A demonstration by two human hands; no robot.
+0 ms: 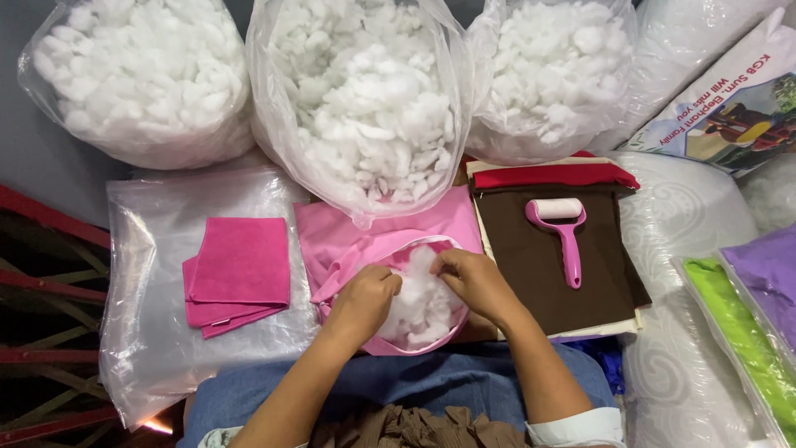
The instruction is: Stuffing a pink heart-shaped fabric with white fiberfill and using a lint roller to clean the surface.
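Bags of white stuffing dominate the top of the frame: three clear plastic sacks, left (141,75), middle (365,99) and right (551,70), each mouth-up and packed with loose white fibre. Below the left sack, a flat clear plastic sheet (149,332) carrying a stack of folded magenta cloth (239,272). To the right, a folded brown cloth (539,265) over red and cream layers, with a pink-handled lint roller (564,236) lying on it, handle toward the viewer. Further right, packaged cushions in green (742,340) and purple (767,270). Centre, just below the middle sack, the pink fabric cover (377,241), its opening turned up and partly filled with a clump of white stuffing (419,311). Both hands at that opening, directly ahead of the body over a blue-clad lap: left hand (365,303) curled into a loose fist at the rim's left side, pressing against the clump; right hand (479,282) pinching a tuft at the upper right of the opening. Neither clearly nearer; clump between the two, cover's long axis running roughly left to right.
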